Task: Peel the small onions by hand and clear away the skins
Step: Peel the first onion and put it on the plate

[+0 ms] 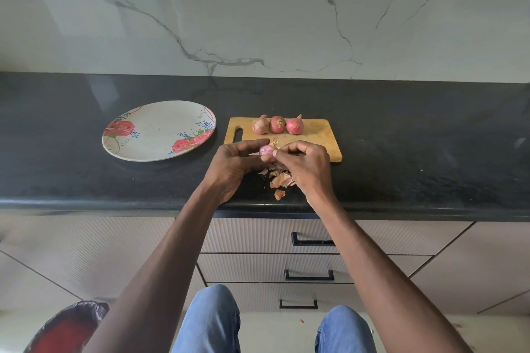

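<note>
Above the near edge of the cutting board [312,137], a small onion [266,151] is held between the two hands, clear of the dark desk [401,152]. The left hand [232,163] is curled round it from the left, so that hand's grip is grasping the onion, with pale, partly bared flesh showing between the fingers. The right hand [305,163] is brought in from the right, its fingertips pinched on a papery flap of skin at the onion's upper right side; its grip is thus closed on skin rather than on the bulb.

The onion lies directly between the two grips, and its long axis, tip to root, appears to run roughly left to right, though much of it is hidden by fingers. The coming pull is judged to turn on this: the skin would be drawn away to the right, along that axis, while the left hand steadies the bulb.

Three unpeeled onions [277,124] are lined up on the far part of the board. A heap of loose skins [279,179] is left on the desk below the hands. A flowered plate [156,130] is set well to the left, nearer the left hand.
</note>
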The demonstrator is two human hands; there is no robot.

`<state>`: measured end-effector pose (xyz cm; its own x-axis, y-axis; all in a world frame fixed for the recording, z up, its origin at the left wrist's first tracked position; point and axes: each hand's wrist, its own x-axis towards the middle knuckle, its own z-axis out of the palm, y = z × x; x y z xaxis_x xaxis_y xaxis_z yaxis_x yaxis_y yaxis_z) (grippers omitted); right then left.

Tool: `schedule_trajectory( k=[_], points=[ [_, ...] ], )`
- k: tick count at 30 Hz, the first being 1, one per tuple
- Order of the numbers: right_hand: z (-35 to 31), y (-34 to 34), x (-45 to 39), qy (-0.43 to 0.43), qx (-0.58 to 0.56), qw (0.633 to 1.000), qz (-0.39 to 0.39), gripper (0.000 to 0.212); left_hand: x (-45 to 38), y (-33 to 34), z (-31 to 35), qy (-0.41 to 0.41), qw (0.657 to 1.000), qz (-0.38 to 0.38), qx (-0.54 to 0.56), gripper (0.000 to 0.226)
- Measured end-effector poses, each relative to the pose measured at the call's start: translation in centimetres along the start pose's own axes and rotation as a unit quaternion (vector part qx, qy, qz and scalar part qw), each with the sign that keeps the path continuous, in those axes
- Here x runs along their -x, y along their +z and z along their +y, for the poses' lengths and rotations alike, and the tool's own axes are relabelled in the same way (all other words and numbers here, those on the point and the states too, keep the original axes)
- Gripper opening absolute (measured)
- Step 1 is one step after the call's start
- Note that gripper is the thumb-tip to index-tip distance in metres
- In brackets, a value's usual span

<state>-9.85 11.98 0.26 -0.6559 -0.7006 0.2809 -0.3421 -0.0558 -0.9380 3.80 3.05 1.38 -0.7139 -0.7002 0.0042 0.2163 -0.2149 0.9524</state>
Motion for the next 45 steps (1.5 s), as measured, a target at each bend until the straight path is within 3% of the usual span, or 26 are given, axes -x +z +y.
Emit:
schedule_trajectory(
  k=[12,23,34,38,42,45],
  points=[
    [0.29,-0.25,-0.11,0.006,-0.010,1.000,0.008,0.003,-0.45,-0.52,-0.41,-0.013,1.000,0.000,0.022,0.037],
    [0.50,-0.11,-0.13,-0.042,0.015,0.999,0.004,0.009,-0.36,-0.26,-0.25,-0.015,0.999,-0.004,0.032,0.032],
    [0.57,-0.24,-0.03,-0.028,-0.028,0.999,-0.006,0.005,-0.37,-0.57,-0.17,-0.014,0.997,-0.009,0.069,0.035],
    [0.62,-0.13,-0.01,-0.060,-0.002,0.998,-0.004,0.017,-0.36,-0.28,-0.02,-0.015,0.998,0.001,0.060,0.034],
    [0.64,-0.17,0.07,-0.111,0.029,0.993,0.011,0.010,-0.17,-0.15,0.02,-0.015,0.999,-0.001,0.047,0.031],
    [0.53,-0.16,0.10,-0.104,0.028,0.994,0.008,0.010,-0.18,-0.21,0.03,-0.015,0.999,0.003,0.042,0.032]
  ],
)
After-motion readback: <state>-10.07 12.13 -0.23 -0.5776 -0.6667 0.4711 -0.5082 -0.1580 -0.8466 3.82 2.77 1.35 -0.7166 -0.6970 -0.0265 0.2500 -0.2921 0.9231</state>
